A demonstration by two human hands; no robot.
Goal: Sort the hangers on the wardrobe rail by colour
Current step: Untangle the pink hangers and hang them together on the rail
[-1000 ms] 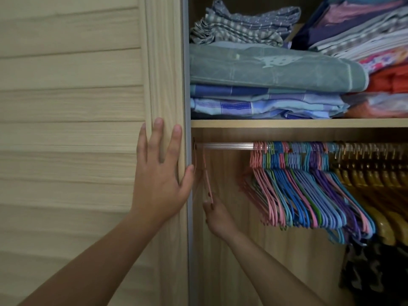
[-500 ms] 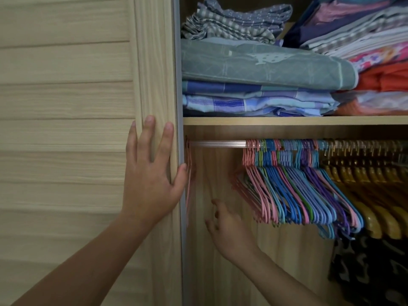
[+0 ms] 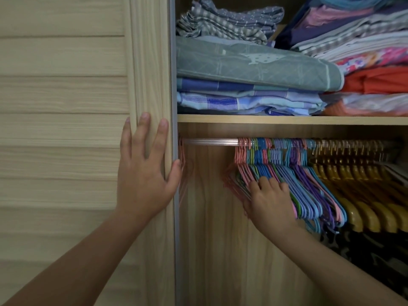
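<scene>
The left hand (image 3: 144,180) is lying flat on the pale wooden wardrobe door (image 3: 66,129); the right hand (image 3: 268,202), its grip curling into the packed pink, blue and purple plastic hangers (image 3: 309,186), is risking snagged hooks dragging neighbours along the metal rail (image 3: 212,142)

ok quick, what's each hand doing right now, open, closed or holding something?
Left hand: open, flat against the wardrobe door.
Right hand: fingers reaching into the coloured hangers; whether it grips one cannot be told.
</scene>
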